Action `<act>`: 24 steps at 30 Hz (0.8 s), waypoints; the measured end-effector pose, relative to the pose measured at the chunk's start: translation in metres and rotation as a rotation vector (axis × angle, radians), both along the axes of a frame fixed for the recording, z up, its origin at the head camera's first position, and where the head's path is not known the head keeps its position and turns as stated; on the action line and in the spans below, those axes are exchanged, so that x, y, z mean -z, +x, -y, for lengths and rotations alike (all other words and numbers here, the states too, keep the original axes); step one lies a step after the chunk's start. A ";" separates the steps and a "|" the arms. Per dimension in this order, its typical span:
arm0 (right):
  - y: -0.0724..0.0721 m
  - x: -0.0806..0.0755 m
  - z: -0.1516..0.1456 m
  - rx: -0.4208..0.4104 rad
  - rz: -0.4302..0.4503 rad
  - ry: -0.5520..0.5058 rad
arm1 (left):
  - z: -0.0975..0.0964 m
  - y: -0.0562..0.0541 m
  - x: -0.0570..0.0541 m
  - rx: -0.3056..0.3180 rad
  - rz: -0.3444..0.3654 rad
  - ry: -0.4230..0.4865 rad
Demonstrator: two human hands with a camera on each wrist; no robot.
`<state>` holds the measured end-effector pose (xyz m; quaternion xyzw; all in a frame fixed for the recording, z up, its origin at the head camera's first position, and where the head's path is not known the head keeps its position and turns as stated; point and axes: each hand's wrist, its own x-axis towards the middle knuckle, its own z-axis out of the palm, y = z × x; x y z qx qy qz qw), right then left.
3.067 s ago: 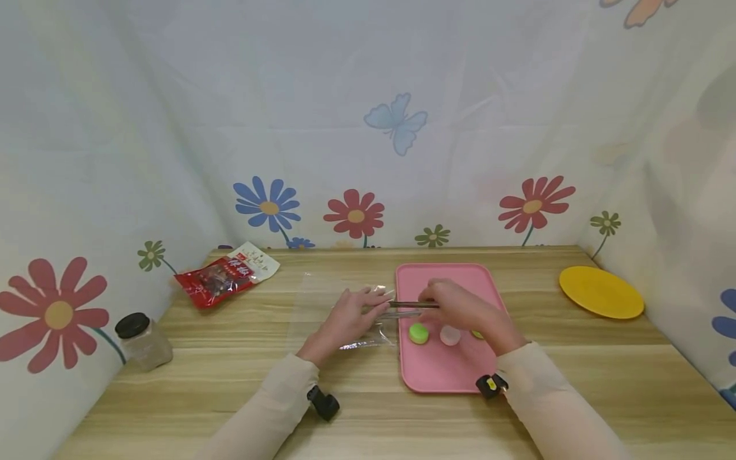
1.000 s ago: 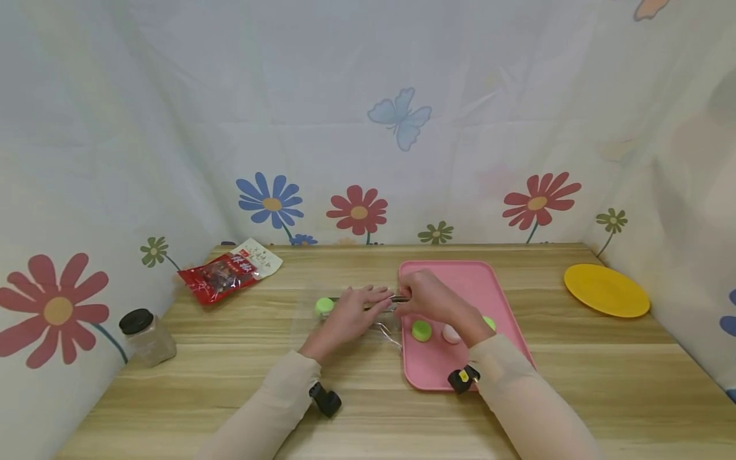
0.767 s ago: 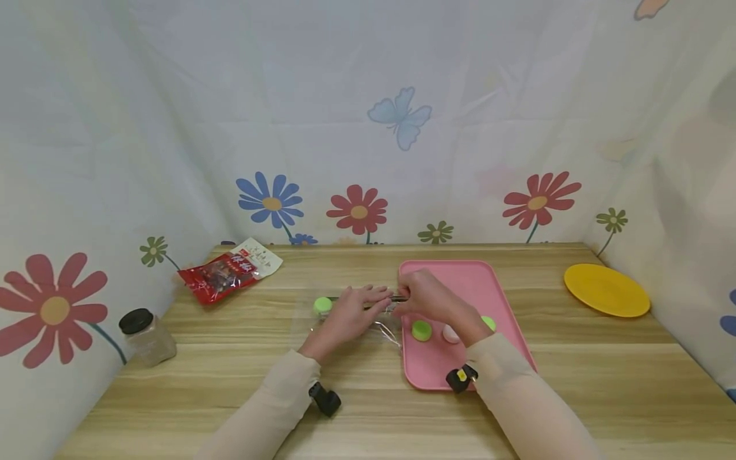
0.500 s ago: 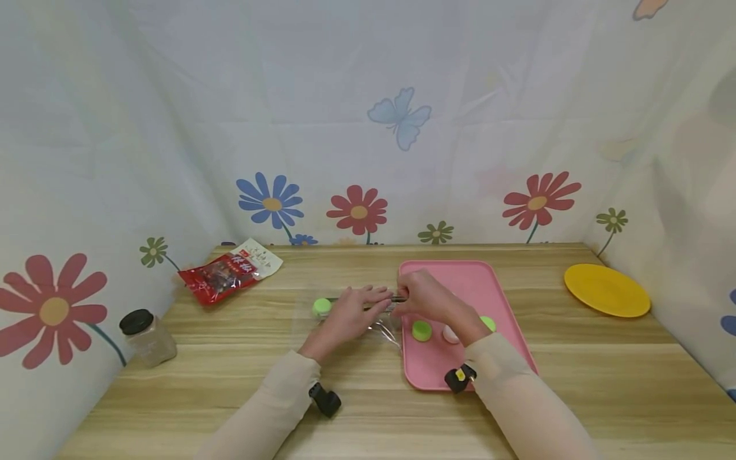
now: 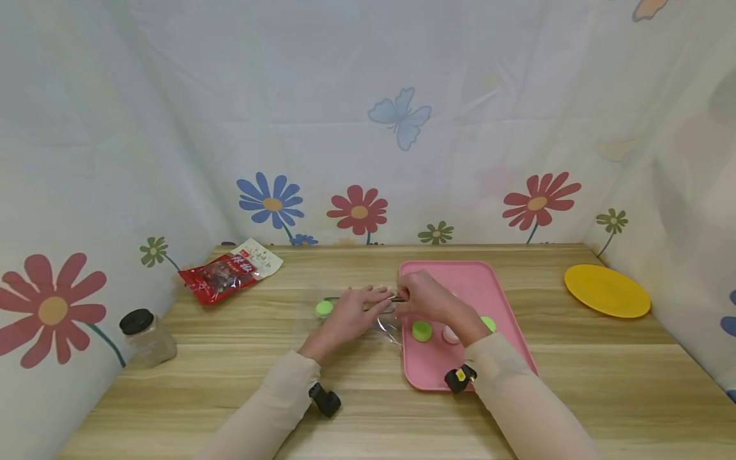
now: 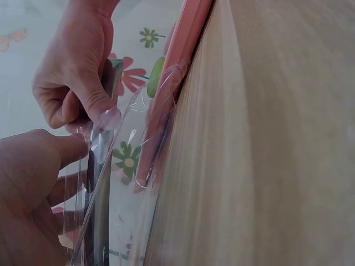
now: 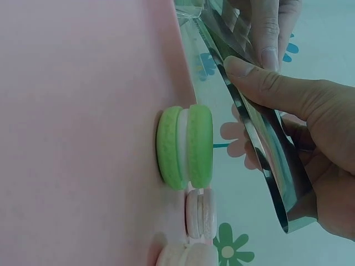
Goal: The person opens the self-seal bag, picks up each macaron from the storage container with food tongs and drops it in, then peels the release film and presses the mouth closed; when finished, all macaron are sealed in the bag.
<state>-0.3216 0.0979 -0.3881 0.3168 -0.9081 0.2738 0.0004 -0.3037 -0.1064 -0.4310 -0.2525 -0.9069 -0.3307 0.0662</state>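
My left hand (image 5: pixel 347 317) holds the mouth of a clear plastic bag (image 6: pixel 130 205), thumb and fingers apart along its edge. From the right, my right hand (image 5: pixel 428 299) grips metal tongs (image 7: pixel 272 160) near their bent end, and their arms run into the bag under my left hand. A green macaron (image 5: pixel 324 309) shows through the plastic at the tongs' far end; whether the tips still pinch it cannot be told. On the pink tray (image 5: pixel 428 377) lie a green macaron (image 7: pixel 186 147), a pale pink one (image 7: pixel 201 213) and another green one (image 5: pixel 488 324), partly behind my right wrist.
A red snack packet (image 5: pixel 221 278) lies at the back left of the wooden table (image 5: pixel 368 418). A jar with a black lid (image 5: pixel 148 338) stands at the left edge. At the far right lies a yellow plate (image 5: pixel 607 291). Flowered cloth (image 5: pixel 322 128) hangs behind.
Since the earliest frame my right hand has moved left with the tongs, off the tray's middle, and a green macaron has appeared inside the bag. Lately that macaron has shifted only slightly.
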 end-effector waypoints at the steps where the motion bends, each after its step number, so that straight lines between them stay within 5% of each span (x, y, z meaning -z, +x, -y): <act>1: 0.000 0.000 -0.001 -0.001 0.002 -0.002 | 0.000 0.000 0.000 0.002 -0.003 0.003; 14: 0.010 -0.006 -0.037 0.074 0.014 0.061 | -0.001 -0.001 -0.002 0.010 -0.018 0.023; 24: 0.017 -0.006 -0.090 0.007 -0.039 0.071 | -0.001 0.000 0.001 -0.013 0.012 0.063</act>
